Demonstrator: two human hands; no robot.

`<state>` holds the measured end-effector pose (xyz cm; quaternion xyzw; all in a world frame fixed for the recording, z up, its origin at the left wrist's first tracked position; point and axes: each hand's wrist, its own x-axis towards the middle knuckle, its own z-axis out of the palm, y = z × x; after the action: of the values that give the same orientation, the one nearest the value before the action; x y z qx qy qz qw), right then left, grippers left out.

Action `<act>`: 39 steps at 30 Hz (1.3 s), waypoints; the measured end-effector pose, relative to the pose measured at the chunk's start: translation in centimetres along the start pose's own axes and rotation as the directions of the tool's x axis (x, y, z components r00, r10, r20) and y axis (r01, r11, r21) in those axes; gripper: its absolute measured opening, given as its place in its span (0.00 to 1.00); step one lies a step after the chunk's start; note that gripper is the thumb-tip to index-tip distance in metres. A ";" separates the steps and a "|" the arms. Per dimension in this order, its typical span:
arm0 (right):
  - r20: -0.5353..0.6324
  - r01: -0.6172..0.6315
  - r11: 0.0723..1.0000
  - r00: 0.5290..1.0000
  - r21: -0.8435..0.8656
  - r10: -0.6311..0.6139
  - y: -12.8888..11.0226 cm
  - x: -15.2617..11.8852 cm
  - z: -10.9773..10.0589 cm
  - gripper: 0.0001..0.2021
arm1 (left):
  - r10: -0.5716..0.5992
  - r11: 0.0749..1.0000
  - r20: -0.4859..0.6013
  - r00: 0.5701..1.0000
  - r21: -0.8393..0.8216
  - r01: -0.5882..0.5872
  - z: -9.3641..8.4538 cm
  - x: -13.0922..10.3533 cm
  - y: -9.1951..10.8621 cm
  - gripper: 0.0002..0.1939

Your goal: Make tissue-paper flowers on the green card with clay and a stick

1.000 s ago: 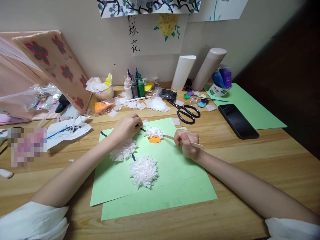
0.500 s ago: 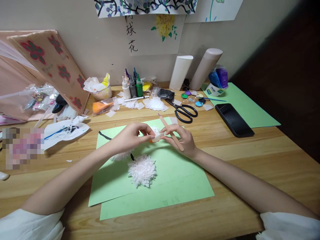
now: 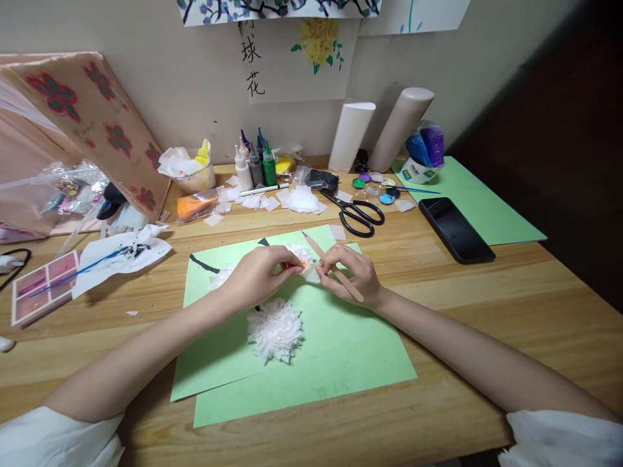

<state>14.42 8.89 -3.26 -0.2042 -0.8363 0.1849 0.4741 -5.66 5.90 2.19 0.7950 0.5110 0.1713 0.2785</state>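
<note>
My left hand (image 3: pixel 260 272) is closed in a pinch at the edge of a small white tissue paper piece (image 3: pixel 310 274). A wooden pencil (image 3: pixel 335 269) with a purplish tip lies slanted in my right hand (image 3: pixel 357 279), whose fingertips touch the other side of the paper. Just behind the fingers is a white fluffy paper flower (image 3: pixel 298 250) with a bit of orange beside it. Nearer me, a fuller flower (image 3: pixel 276 331) rests on the light green paper (image 3: pixel 341 350). A third flower (image 3: pixel 221 276) is partly covered by my left hand, near a black painted stem (image 3: pixel 204 264).
Black scissors (image 3: pixel 357 214), loose tissue squares (image 3: pixel 302 200) and paint bottles (image 3: pixel 256 170) lie or stand behind the green paper. A phone (image 3: pixel 456 230) is at the right. On the left are a pink palette (image 3: pixel 43 285) and a crumpled tissue (image 3: pixel 121 259) with a brush.
Both hands have shifted slightly downward. The small paper piece sits lower between my fingertips, and more of the flowers and the orange bit shows. The pencil has stayed in my right hand.
</note>
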 end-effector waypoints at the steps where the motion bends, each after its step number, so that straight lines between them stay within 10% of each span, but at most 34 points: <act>1: 0.009 -0.005 1.000 1.000 -0.008 0.005 0.0 0.0 0.0 0.08 | -0.002 1.000 0.002 1.000 0.023 0.001 0.1 0.0 0.0 0.08; 20: 0.132 -0.304 0.951 0.942 -0.052 0.308 0.7 0.1 0.1 0.05 | -0.014 0.966 -0.115 0.993 0.254 0.043 0.9 0.4 -1.0 0.08; 27: 0.008 -0.329 0.943 0.944 -0.053 0.330 0.5 0.3 -0.2 0.05 | -0.047 0.963 -0.135 0.990 0.258 0.081 0.2 0.4 -0.8 0.10; 32: -0.213 -0.063 0.996 0.974 0.065 0.076 0.2 -0.4 -0.9 0.18 | -0.235 0.881 -0.214 0.948 0.366 0.301 -2.1 0.8 -1.8 0.14; 39: 0.040 0.103 0.994 0.994 0.033 -0.105 -0.2 -0.5 -0.5 0.20 | -0.530 0.721 -0.104 0.842 0.468 0.511 -4.6 1.2 -5.0 0.12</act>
<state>15.04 8.55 -3.25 -0.1492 -0.8524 0.1770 0.4688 -11.35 9.82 2.73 0.6658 0.7340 -0.0602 0.1197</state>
